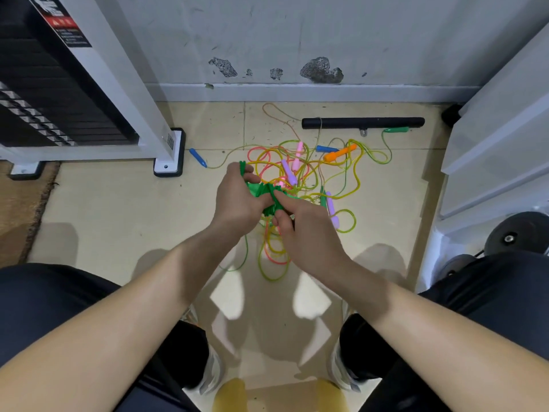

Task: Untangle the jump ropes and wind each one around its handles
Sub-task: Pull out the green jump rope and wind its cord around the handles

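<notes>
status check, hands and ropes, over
Left hand and right hand both hold the green rope. Other ropes tangled on floor below. Black bar behind pile, not in the way.

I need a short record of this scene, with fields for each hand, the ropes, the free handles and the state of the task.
left hand: grips the green bundle
right hand: pinches the same bundle
rope tangle: on the floor, below the hands
free handles: blue handle apart at the left; orange handle in the tangle; green handle beside the black bar
task state: most ropes not yet untangled
</notes>
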